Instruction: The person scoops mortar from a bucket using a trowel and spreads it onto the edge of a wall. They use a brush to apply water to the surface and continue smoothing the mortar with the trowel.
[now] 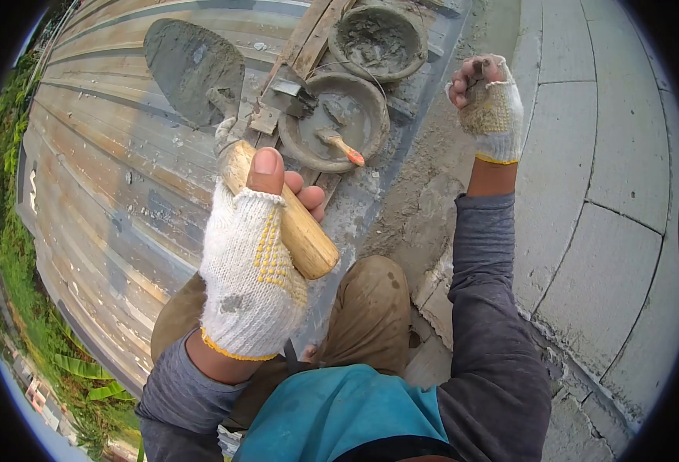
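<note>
My left hand [259, 231], in a white knit glove with bare fingertips, is wrapped round the wooden handle of a trowel [193, 73]. The thumb lies along the handle, and the broad blade, coated in grey mortar, points away to the upper left. Raised beside the block wall, my right hand [492, 108] wears a similar glove, stained grey. Its fingers are curled closed; whether anything is inside them is hidden. Between the hands, a brush [341, 146] with an orange-tipped handle rests in a round mortar pan [289, 142] of grey, watery mix.
A second pan [339, 38] of thicker mortar stands farther off. A metal bracket [289, 94] sits by a wooden plank [312, 38]. Ribbed metal sheeting [116, 177] spreads left to an edge above greenery. On the right rises a grey block wall [601, 231], with rough mortar along its base.
</note>
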A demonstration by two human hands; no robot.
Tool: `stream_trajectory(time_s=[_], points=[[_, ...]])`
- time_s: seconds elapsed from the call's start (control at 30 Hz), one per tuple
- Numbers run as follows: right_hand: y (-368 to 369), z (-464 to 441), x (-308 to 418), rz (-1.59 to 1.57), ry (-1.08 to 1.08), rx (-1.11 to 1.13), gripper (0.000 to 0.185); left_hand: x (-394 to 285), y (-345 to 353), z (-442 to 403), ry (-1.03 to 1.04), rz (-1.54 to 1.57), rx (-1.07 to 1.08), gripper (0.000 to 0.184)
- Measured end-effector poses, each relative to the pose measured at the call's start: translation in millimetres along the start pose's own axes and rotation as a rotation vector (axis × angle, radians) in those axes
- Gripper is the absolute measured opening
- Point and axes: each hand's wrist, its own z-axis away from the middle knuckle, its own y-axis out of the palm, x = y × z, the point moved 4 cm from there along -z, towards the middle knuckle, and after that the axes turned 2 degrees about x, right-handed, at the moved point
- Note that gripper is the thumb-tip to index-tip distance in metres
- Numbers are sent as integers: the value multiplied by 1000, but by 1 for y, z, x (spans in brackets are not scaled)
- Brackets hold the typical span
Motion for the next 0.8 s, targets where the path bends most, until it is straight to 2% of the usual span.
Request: stream_trajectory(time_s=[0.03, 0.1, 0.13, 0.17, 0.23, 0.3, 0.33, 0.4, 0.53, 0.6, 0.8], points=[[1, 0, 10, 7, 5, -7, 29, -2, -2, 1, 26, 10, -14, 51], [-14, -6, 35, 378, -136, -153, 29, -3, -4, 4, 37, 33, -22, 51], [-27, -11, 40, 710, -161, -229, 28, -4, -5, 8, 34, 30, -46, 51], [-50, -19, 38, 724, -156, -227, 28, -4, -6, 11, 33, 26, -71, 52], [-129, -32, 20, 1346, 155, -418, 29, -4, -9, 15, -9, 5, -47, 54], [-201, -33, -2, 1739, 122, -326, 26, 0, -7, 15, -70, -75, -46, 57], [-220, -30, -11, 1741, 129, -327, 26, 3, -5, 13, -76, -78, -46, 57], [-251, -21, -30, 1965, 429, -341, 30, 9, -5, 9, -68, -107, -109, 59], [-274, -11, -57, 2080, 534, -293, 29, 15, -4, -2, -112, -195, -92, 59], [-281, -13, -66, 2110, 545, -286, 29, 16, -2, -6, -91, -180, -174, 60], [-293, -23, -80, 2189, 581, -275, 28, 21, -4, -21, -98, -212, -233, 58]])
